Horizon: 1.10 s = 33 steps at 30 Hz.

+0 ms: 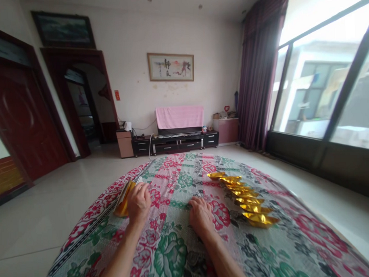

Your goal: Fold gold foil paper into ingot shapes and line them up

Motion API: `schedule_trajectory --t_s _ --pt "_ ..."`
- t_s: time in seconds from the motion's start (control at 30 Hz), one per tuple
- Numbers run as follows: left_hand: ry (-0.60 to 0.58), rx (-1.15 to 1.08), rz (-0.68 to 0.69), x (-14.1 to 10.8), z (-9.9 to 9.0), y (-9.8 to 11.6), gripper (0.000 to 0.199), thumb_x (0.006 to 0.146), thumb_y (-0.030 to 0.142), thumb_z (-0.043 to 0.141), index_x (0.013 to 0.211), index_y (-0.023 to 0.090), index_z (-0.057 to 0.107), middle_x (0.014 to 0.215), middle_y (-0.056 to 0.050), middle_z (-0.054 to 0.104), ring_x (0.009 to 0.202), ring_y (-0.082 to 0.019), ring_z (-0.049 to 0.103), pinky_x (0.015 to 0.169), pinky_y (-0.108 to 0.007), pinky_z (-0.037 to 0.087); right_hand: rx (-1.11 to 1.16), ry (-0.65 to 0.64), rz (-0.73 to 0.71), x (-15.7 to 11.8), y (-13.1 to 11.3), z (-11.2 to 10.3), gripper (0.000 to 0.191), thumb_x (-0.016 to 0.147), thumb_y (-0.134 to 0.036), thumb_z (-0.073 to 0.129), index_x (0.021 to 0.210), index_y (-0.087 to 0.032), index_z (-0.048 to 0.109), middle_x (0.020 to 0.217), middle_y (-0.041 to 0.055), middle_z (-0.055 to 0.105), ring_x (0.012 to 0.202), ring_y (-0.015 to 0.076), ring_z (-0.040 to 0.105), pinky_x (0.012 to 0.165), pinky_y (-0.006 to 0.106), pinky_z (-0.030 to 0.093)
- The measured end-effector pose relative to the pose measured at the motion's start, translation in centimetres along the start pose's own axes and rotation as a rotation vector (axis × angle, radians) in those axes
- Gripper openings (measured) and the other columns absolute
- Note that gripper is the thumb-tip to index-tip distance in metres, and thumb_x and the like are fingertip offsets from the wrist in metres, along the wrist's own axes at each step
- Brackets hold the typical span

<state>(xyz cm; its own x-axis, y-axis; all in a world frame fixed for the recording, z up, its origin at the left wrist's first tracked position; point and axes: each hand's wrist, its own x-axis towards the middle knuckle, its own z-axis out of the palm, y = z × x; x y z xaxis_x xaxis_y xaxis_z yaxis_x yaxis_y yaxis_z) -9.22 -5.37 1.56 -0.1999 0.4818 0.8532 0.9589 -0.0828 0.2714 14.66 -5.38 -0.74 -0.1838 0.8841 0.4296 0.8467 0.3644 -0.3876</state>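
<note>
The left hand (139, 200) is on the gold foil paper stack (123, 204) — whether gripping, I cannot tell; the right hand (201, 214) rests loosely on the table (170, 254) — left of the folded foil ingots (260, 220).

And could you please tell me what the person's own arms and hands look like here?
Both the left hand and the right hand are bare, without gloves. No sleeve shows on either the left forearm or the right forearm, and I see no watch or bracelet. Small details, such as a thin ring, are hard to tell.
</note>
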Motion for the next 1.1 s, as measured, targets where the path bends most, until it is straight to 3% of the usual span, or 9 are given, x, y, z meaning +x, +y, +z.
schedule_trajectory --t_s 0.13,0.23,0.47,0.67,0.93,1.1 --pt "0.034 0.125 -0.085 0.1 0.2 -3.2 0.029 0.077 0.024 0.041 0.094 0.015 0.063 0.101 -0.009 0.061 0.098 -0.021 0.054 0.091 -0.033 0.039 0.013 0.008 0.014 0.0 0.1 0.1 0.029 0.078 -0.015 0.039 0.092 -0.024 0.063 0.109 0.0029 0.059 0.103 0.0192 0.045 0.087 0.031 0.026" --pt "-0.011 0.203 -0.164 -0.3 0.4 -4.1 0.032 0.076 0.027 0.042 0.095 0.014 0.063 0.100 -0.009 0.062 0.095 -0.022 0.054 0.091 -0.032 0.038 0.015 -0.003 0.019 -0.1 0.1 0.0 0.028 0.080 -0.017 0.039 0.094 -0.025 0.062 0.109 0.0033 0.058 0.103 0.0194 0.045 0.089 0.031 0.025" --pt "-0.117 0.335 -0.302 0.3 -1.5 -3.2 0.035 0.074 0.028 0.044 0.103 0.017 0.061 0.106 -0.007 0.061 0.094 -0.023 0.053 0.086 -0.033 0.036 -0.016 -0.042 0.024 -0.2 -0.3 -0.7 0.030 0.079 -0.016 0.039 0.097 -0.025 0.061 0.112 0.0027 0.056 0.104 0.0184 0.043 0.089 0.031 0.025" --pt "-0.224 0.409 -0.415 0.5 -2.4 -2.8 0.034 0.075 0.028 0.043 0.102 0.017 0.062 0.100 -0.007 0.064 0.089 -0.023 0.055 0.079 -0.033 0.037 0.001 -0.042 0.021 -0.1 -0.1 -0.5 0.030 0.080 -0.017 0.039 0.098 -0.026 0.061 0.111 0.0022 0.056 0.105 0.0181 0.042 0.090 0.031 0.024" --pt "-0.168 0.462 -0.422 0.2 -2.4 -2.8 0.033 0.077 0.033 0.043 0.097 0.018 0.064 0.102 -0.005 0.063 0.087 -0.023 0.053 0.079 -0.033 0.035 0.027 -0.002 0.017 -0.2 -0.2 -0.5 0.029 0.079 -0.016 0.039 0.095 -0.024 0.062 0.110 0.0026 0.057 0.104 0.0183 0.044 0.090 0.030 0.024" --pt "-0.206 0.479 -0.486 0.2 -2.5 -3.1 0.029 0.079 0.029 0.039 0.078 0.019 0.067 0.104 -0.005 0.062 0.087 -0.023 0.052 0.077 -0.035 0.036 0.017 -0.007 0.023 -0.1 -0.2 -0.5 0.030 0.080 -0.015 0.039 0.095 -0.025 0.062 0.111 0.0020 0.057 0.104 0.0180 0.044 0.090 0.030 0.025"
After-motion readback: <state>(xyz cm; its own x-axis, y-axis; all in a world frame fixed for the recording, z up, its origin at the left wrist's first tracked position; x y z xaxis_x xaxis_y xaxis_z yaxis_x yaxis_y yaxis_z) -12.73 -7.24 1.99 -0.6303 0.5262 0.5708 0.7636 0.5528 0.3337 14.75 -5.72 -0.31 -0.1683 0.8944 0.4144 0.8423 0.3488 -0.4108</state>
